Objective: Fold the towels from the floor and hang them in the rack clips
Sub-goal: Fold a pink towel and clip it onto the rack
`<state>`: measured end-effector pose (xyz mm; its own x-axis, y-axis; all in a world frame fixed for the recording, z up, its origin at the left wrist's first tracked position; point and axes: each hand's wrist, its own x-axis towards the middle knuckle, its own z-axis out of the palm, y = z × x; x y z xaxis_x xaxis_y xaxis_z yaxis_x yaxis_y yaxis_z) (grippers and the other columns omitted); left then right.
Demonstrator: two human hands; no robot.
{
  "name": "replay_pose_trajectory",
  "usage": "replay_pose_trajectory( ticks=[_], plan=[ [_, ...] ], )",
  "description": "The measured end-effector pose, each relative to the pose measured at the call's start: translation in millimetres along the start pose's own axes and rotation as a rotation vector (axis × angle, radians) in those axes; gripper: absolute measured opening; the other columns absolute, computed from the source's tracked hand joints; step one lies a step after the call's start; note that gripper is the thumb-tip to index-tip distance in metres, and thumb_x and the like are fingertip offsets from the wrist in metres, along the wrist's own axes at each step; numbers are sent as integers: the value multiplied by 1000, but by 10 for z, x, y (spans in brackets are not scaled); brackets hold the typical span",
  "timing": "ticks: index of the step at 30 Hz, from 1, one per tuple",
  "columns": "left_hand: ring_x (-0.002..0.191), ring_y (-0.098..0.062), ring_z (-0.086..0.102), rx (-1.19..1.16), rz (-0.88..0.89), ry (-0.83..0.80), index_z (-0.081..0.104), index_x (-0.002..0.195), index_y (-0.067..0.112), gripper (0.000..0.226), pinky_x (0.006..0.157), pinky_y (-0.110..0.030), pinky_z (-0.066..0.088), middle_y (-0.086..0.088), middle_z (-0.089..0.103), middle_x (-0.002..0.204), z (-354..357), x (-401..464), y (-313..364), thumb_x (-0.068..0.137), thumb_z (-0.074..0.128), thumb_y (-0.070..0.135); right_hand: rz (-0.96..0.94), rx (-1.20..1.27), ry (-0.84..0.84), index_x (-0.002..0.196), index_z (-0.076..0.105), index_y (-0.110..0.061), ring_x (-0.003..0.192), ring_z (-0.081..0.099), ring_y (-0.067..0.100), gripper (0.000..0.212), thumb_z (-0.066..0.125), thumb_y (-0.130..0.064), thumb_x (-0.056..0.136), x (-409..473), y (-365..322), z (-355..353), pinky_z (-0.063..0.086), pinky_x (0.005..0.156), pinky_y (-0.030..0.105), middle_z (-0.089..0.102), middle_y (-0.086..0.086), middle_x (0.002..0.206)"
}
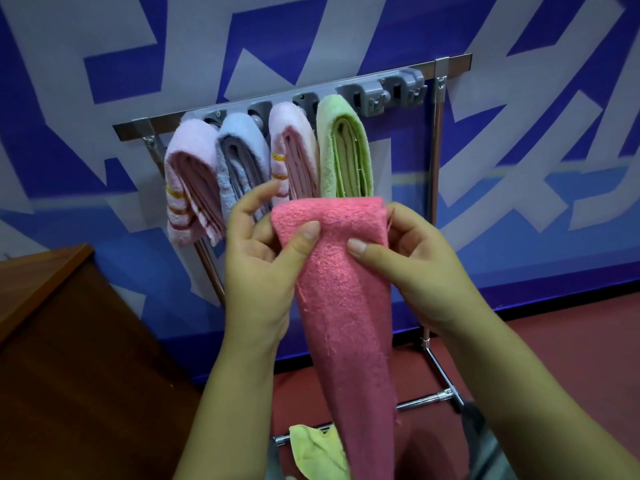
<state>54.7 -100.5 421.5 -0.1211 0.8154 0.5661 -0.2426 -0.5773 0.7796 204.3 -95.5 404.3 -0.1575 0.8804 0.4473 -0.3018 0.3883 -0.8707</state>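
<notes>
A folded pink towel (343, 299) hangs down between my hands in front of the rack. My left hand (263, 261) grips its upper left edge, thumb on the front. My right hand (415, 265) grips the upper right edge the same way. Behind it, the grey clip bar (346, 93) on the metal rack holds several folded towels: a striped pale pink one (190, 181), a light blue one (242, 157), another striped pink one (294, 150) and a green one (343, 147). Two clips (391, 93) at the bar's right end are empty. A yellow-green towel (315, 448) lies on the floor.
A brown wooden cabinet (69, 358) stands at the left. The rack's chrome upright (433, 202) and base bars (426, 400) stand on the red floor against a blue and white patterned wall.
</notes>
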Motion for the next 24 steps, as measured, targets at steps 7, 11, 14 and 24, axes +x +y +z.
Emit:
replay_pose_trajectory(
  ticks=[7,11,14,24],
  plan=[
    [82,-1,62,-61,4,45,46,107,27,65,71,-19,51,2,51,102,-162,32,-50,56,85,21,-36,34,1,90,61,-13,78,63,13,15,64,-11,75,56,-83,110,52,71,27,67,-4,81],
    [90,-11,67,-67,-226,-110,59,105,25,64,73,-24,54,4,71,97,-124,-23,-129,50,90,32,-57,80,30,91,60,-11,77,61,15,15,63,-9,76,98,-120,129,53,69,28,67,0,79],
    [80,-11,69,-105,-270,-23,64,95,18,36,67,-23,54,3,73,83,-51,-33,-142,63,77,8,-71,-26,69,91,60,-15,78,64,16,17,65,-12,75,105,-99,110,55,72,33,69,1,79],
    [67,-13,68,-242,-256,-48,64,87,13,17,62,-27,57,0,71,73,100,167,-30,70,63,10,-300,-363,-133,129,53,-28,119,54,6,52,64,-6,83,15,-148,-51,45,97,23,57,-6,126]
  ],
)
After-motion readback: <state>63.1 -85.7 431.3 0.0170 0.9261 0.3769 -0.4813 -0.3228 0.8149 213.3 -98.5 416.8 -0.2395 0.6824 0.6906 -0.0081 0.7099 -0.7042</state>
